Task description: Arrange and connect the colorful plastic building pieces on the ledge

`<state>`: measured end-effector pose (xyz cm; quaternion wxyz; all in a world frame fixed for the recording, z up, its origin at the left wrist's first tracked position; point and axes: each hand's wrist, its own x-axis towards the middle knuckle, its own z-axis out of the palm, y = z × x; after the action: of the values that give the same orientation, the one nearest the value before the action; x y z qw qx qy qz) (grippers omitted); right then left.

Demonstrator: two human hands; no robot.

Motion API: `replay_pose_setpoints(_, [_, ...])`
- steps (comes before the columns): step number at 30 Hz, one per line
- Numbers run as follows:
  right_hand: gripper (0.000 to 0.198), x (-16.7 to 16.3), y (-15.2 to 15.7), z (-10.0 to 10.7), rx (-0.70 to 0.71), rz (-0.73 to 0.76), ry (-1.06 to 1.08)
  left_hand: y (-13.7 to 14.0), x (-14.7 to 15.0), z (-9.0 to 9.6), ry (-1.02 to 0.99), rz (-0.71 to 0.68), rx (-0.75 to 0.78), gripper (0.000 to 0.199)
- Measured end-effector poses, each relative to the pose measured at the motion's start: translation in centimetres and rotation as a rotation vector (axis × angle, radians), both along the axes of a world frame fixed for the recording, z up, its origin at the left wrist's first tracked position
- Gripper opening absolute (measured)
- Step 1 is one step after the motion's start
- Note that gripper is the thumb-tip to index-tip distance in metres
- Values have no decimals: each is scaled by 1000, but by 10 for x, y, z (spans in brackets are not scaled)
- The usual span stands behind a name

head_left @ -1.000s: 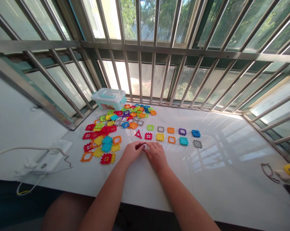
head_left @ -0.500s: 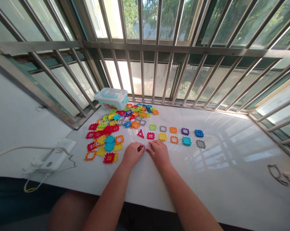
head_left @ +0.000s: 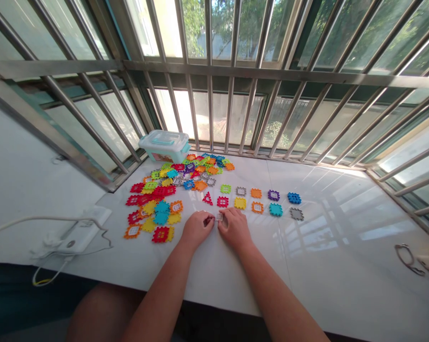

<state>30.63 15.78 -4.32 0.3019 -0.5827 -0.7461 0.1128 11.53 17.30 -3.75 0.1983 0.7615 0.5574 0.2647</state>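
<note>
A small pale grey lattice tile (head_left: 219, 217) shows between my two hands, partly covered by fingers. My right hand (head_left: 236, 229) is closed on it from the right. On its left side, my left hand (head_left: 199, 226) has its fingers curled together close to the tile; what they pinch is hidden. Just beyond the hands lie a red triangle piece (head_left: 207, 198), a red window tile (head_left: 223, 202) and a yellow tile (head_left: 240, 203). This row goes on right with an orange tile (head_left: 257, 207), a turquoise tile (head_left: 276, 209) and a grey tile (head_left: 297, 214).
Behind runs another row, from a green tile (head_left: 225, 189) to a blue tile (head_left: 294, 198). Mixed tiles heap up at left by a lidded plastic box (head_left: 164, 146). A power strip (head_left: 84, 230) with cables lies far left. Metal bars (head_left: 232, 114) edge the white tabletop (head_left: 328, 266).
Both hands stay in nearly the same place. My right fingers have shifted slightly around the grey tile; the other pieces lie as before.
</note>
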Motion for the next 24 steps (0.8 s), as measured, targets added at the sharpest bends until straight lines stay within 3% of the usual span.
replay_pose_setpoints(9, [32, -1, -1, 3, -5, -5, 1, -1, 0, -2, -4, -4, 25, 13])
replay_pose_setpoints(24, [24, -1, -1, 2, 0, -8, 35, -2, 7, -5, -49, 119, 107, 20])
